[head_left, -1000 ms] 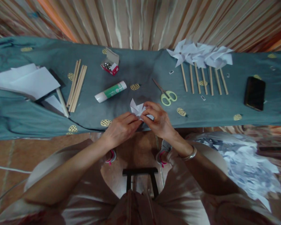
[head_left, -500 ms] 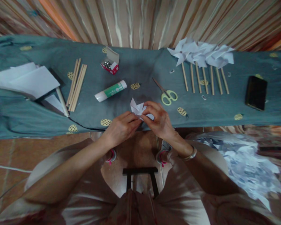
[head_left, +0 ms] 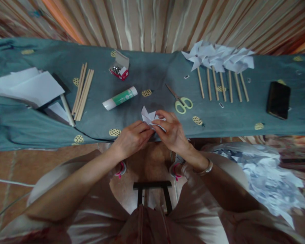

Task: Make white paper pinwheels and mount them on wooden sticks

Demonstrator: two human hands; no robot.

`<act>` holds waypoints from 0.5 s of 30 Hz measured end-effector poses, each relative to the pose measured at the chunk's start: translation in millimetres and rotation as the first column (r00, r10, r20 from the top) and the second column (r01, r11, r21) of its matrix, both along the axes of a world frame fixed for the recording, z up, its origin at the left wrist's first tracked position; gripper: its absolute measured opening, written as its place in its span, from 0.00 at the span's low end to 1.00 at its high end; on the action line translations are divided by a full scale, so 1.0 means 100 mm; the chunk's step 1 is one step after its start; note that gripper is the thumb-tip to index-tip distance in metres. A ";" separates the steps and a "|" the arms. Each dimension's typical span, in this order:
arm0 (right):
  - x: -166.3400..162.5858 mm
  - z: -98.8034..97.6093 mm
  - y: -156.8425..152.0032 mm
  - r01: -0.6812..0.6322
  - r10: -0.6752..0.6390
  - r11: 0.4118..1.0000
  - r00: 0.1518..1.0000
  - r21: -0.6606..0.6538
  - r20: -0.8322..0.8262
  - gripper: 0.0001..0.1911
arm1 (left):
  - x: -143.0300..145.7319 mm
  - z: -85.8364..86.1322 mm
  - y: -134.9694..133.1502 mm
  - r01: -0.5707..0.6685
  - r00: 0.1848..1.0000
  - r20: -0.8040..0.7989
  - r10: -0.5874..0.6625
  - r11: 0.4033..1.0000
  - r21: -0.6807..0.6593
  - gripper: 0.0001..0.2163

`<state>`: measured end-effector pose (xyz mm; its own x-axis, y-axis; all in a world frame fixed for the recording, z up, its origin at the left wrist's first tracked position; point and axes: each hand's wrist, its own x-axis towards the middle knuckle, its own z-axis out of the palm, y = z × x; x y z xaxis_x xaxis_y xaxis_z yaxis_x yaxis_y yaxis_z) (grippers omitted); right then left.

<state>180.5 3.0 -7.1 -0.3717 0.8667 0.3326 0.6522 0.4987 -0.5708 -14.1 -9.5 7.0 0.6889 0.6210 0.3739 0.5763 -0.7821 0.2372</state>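
A white paper pinwheel [head_left: 147,116] is held between both hands near the table's front edge, its pointed blades showing above my fingers. My left hand [head_left: 134,137] pinches its lower left side. On the right, my right hand [head_left: 171,130] presses thumb and fingertips close to the pinwheel's middle, covering part of it. A glue stick [head_left: 120,98] with a green label lies beyond my left hand. Scissors [head_left: 180,101] with pale green handles lie beyond my right hand. Further back sits an open red box [head_left: 120,70] of small metal pieces.
Wooden sticks [head_left: 83,91] and white paper sheets [head_left: 27,86] are at left, beside a white glue gun [head_left: 68,110] with a black cord. Several finished pinwheels on sticks [head_left: 218,59] lie at back right, near a black phone [head_left: 279,100]. A bag of paper pieces [head_left: 266,176] stands right, below the table.
My right fingertips have shifted slightly left over the pinwheel's middle. My left hand keeps almost the same place, and the things on the table have not moved.
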 end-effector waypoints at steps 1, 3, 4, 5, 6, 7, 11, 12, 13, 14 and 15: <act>0.00 0.00 -0.01 -0.008 0.008 1.000 1.000 0.016 0.017 0.11 | 0.00 0.00 0.00 0.002 1.000 0.003 -0.002 1.000 0.007 0.09; 0.00 -0.01 -0.04 -0.026 0.023 0.998 0.998 0.051 0.064 0.13 | 0.00 0.00 0.00 0.005 1.000 0.012 -0.006 1.000 0.020 0.09; -0.01 -0.01 -0.06 -0.026 0.020 0.998 0.995 0.065 0.094 0.14 | 0.00 0.00 0.00 0.007 1.000 0.014 -0.008 1.000 0.025 0.08; -0.02 -0.01 -0.08 -0.020 0.010 0.997 0.992 0.076 0.127 0.15 | 0.00 0.00 0.00 0.009 1.000 0.014 -0.009 1.000 0.026 0.08; -0.03 -0.01 -0.10 -0.010 -0.003 0.997 0.987 0.081 0.158 0.16 | 0.00 0.00 0.00 0.008 1.000 0.011 -0.009 1.000 0.025 0.08; -0.04 -0.02 -0.13 0.003 -0.018 0.997 0.983 0.081 0.182 0.17 | 0.01 0.01 0.00 0.005 1.000 0.007 -0.006 1.000 0.024 0.09; -0.08 -0.02 -0.18 0.025 -0.038 0.997 0.976 0.067 0.216 0.17 | 0.01 0.03 0.02 -0.019 1.000 -0.012 0.019 1.000 0.014 0.09; -0.08 -0.02 -0.18 0.026 -0.039 0.998 0.975 0.063 0.217 0.17 | 0.01 0.04 0.02 -0.023 1.000 -0.013 0.023 1.000 0.014 0.09; -0.09 -0.02 -0.18 0.025 -0.037 0.998 0.975 0.059 0.218 0.17 | 0.01 0.04 0.03 -0.026 1.000 -0.014 0.026 1.000 0.015 0.09; -0.09 -0.01 -0.17 0.022 -0.034 0.998 0.975 0.055 0.217 0.17 | 0.01 0.04 0.03 -0.026 1.000 -0.014 0.027 1.000 0.016 0.09; -0.09 -0.01 -0.17 0.021 -0.031 0.998 0.976 0.051 0.217 0.17 | 0.01 0.04 0.04 -0.024 1.000 -0.012 0.024 1.000 0.017 0.09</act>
<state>171.3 -13.9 -7.9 -0.4175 0.8618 0.2880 0.7713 0.5037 -0.3892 -12.7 -5.9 11.4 0.6784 0.6310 0.3762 0.5979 -0.7718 0.2163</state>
